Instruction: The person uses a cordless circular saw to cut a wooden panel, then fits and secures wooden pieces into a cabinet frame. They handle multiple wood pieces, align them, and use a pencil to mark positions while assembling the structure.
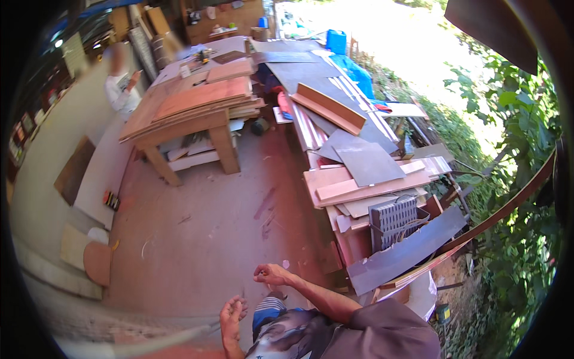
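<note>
Right now both hands, right hand (272,275) pinching and left hand (232,311) loosely released, are hanging empty near the stacked boards (365,185); a careless step risks knocking them.

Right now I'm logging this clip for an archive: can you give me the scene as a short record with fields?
setting: open workshop yard with a concrete floor
left hand: empty, fingers spread, above the floor
right hand: fingers curled; whether it holds anything cannot be told
nearest stack: boards and grey panels to the right
workbench: wooden table piled with plywood sheets
other person: white sleeve beyond the table
far right: green bushes
</note>
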### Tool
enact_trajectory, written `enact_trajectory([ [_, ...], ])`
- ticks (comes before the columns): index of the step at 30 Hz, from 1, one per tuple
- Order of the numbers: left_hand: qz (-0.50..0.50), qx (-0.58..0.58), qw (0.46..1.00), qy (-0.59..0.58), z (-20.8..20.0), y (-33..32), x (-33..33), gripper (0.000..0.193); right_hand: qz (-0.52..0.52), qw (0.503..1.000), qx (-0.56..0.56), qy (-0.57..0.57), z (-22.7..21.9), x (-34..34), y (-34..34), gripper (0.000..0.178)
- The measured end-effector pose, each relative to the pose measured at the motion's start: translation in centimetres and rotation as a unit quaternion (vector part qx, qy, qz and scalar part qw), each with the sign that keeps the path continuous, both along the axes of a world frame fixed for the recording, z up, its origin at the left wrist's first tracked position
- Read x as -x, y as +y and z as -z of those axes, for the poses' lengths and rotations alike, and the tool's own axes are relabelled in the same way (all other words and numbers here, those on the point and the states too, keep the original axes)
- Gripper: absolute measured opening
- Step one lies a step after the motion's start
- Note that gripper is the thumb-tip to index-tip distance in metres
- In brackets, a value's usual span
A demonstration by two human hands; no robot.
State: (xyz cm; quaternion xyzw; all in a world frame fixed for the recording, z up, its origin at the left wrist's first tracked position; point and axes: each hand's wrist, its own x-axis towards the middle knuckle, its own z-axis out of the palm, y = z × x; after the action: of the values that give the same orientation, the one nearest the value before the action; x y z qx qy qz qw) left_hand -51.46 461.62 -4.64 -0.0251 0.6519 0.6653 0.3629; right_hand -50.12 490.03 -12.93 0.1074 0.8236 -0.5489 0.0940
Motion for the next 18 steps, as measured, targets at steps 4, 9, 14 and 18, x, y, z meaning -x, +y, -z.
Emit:
enact_trajectory([
  [4,0.072,0.107,0.986,0.109,-1.1,7.9,11.5,0.047,0.03,0.998,-0.051,-0.005,-0.6,4.8,6.3,0.047],
  [9,0.122,0.06,0.983,0.125,-4.5,15.3,21.1,0.045,0.106,0.993,-0.026,-0.045,-0.9,9.3,13.8,0.046],
  [14,0.138,0.115,0.98,0.084,-4.2,20.8,27.4,0.046,0.181,0.983,0.0,-0.016,-0.2,14.3,17.9,0.048],
  [18,0.151,0.096,0.982,0.065,-2.0,25.3,31.7,0.047,0.205,0.978,0.031,0.03,0.3,19.2,23.0,0.044],
])
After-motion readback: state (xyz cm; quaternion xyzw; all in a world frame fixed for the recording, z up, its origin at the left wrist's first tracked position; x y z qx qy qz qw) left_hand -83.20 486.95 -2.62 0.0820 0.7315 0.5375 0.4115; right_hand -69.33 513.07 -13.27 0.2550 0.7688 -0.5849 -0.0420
